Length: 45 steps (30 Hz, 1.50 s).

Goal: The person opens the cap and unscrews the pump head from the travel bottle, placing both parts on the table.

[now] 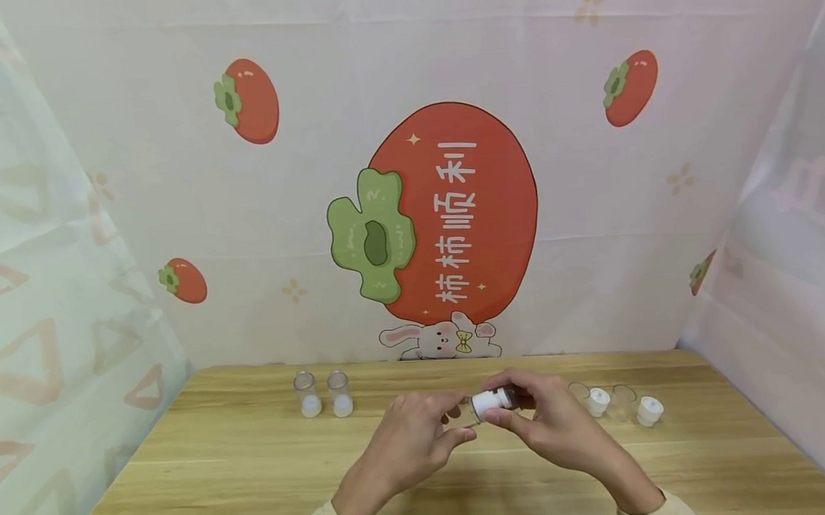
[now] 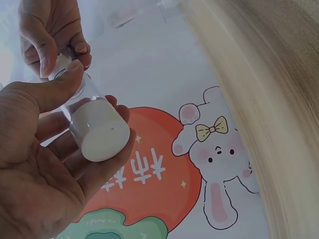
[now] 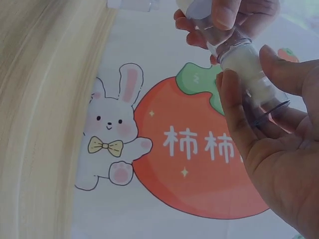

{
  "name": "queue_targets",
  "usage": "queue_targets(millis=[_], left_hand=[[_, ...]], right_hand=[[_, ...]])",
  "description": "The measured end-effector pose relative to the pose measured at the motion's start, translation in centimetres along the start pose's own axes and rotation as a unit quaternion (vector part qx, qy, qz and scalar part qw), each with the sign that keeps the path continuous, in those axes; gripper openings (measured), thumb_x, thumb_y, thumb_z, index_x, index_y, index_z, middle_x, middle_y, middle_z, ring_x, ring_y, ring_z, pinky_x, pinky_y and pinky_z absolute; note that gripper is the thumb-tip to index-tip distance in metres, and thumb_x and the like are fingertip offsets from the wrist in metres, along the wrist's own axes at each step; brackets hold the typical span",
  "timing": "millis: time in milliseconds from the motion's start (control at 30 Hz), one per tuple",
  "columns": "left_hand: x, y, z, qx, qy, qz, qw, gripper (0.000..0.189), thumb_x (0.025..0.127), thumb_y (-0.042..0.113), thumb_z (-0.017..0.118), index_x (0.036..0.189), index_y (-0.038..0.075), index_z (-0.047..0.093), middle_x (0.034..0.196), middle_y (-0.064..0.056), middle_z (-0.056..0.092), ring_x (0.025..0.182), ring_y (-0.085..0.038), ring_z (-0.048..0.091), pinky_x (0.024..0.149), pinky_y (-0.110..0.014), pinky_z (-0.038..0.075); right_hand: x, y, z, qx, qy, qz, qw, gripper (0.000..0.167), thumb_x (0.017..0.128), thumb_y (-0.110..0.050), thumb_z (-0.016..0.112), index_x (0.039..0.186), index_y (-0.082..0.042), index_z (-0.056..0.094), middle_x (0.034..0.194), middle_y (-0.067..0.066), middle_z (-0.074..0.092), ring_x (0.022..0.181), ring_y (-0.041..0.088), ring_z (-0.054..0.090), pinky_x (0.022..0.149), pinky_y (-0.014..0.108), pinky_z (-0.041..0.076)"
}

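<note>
Between the two hands, in the middle of the head view, is a small clear bottle with a white stopper-like piece (image 1: pixel 489 402) at its neck. My left hand (image 1: pixel 418 431) holds the bottle from the left. In the left wrist view the clear bottle (image 2: pixel 102 129) lies tilted across the fingers, its white bottom outward and the thumb over its neck. My right hand (image 1: pixel 558 421) grips the white piece (image 3: pixel 246 67) between thumb and fingers; a clear sleeve seems to surround it. Whether the piece is fully seated in the neck is hidden by the fingers.
Two clear bottles with white bottoms, a left one (image 1: pixel 309 397) and a right one (image 1: pixel 340 396), lie at the table's back left. At right are two white stoppers (image 1: pixel 598 402) (image 1: pixel 650 410) beside clear round pieces (image 1: pixel 622 402). A printed cloth (image 1: pixel 281 194) backs the wooden table (image 1: pixel 243 475).
</note>
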<state>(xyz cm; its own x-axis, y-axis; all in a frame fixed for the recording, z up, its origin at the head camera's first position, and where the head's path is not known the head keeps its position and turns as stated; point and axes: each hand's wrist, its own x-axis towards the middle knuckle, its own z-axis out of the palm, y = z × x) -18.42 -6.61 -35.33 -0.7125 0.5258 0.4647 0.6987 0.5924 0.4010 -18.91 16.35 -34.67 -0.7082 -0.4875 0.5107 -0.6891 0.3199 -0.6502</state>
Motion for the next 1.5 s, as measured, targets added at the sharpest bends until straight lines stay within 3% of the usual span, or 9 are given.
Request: queue_targets(millis=[333, 667, 967, 1500], left_hand=[[0.0, -0.4, -0.6, 0.007, -0.021, -0.058, 0.9981, 0.032, 0.085, 0.027, 0.085, 0.113, 0.016, 0.075, 0.100, 0.008, 0.074, 0.085, -0.004, 0.067, 0.071, -0.025, 0.055], [-0.1, -0.8, -1.2, 0.023, -0.020, -0.064, 0.9975, 0.032, 0.081, 0.026, 0.087, 0.107, 0.012, 0.077, 0.094, 0.006, 0.073, 0.082, -0.006, 0.066, 0.069, -0.027, 0.054], [-0.3, -1.2, -1.5, 0.034, -0.014, -0.069, 0.9970, 0.032, 0.081, 0.027, 0.088, 0.107, 0.012, 0.077, 0.092, 0.006, 0.074, 0.081, -0.006, 0.067, 0.069, -0.028, 0.054], [-0.4, -1.4, -2.0, 0.032, -0.011, -0.077, 0.9965, 0.031, 0.081, 0.026, 0.087, 0.106, 0.011, 0.077, 0.090, 0.006, 0.074, 0.080, -0.004, 0.066, 0.069, -0.029, 0.054]], right_hand=[[0.0, 0.0, -0.3, 0.007, -0.002, 0.014, 0.9999, 0.024, 0.092, -0.013, 0.076, 0.113, -0.009, 0.065, 0.103, -0.003, 0.068, 0.086, 0.014, 0.069, 0.078, 0.032, 0.059], [0.1, 0.1, -1.0, -0.007, 0.005, -0.001, 1.0000, 0.029, 0.089, -0.005, 0.078, 0.114, -0.010, 0.065, 0.107, 0.000, 0.069, 0.090, 0.016, 0.070, 0.080, 0.031, 0.059], [0.0, 0.0, -1.8, -0.033, 0.018, -0.037, 0.9986, 0.033, 0.089, -0.003, 0.078, 0.118, -0.012, 0.065, 0.110, -0.002, 0.067, 0.093, 0.018, 0.067, 0.078, 0.033, 0.059], [-0.9, 1.2, -5.7, -0.124, 0.074, 0.038, 0.9888, 0.030, 0.086, -0.009, 0.082, 0.113, -0.013, 0.069, 0.100, -0.005, 0.068, 0.078, 0.008, 0.062, 0.066, 0.025, 0.051]])
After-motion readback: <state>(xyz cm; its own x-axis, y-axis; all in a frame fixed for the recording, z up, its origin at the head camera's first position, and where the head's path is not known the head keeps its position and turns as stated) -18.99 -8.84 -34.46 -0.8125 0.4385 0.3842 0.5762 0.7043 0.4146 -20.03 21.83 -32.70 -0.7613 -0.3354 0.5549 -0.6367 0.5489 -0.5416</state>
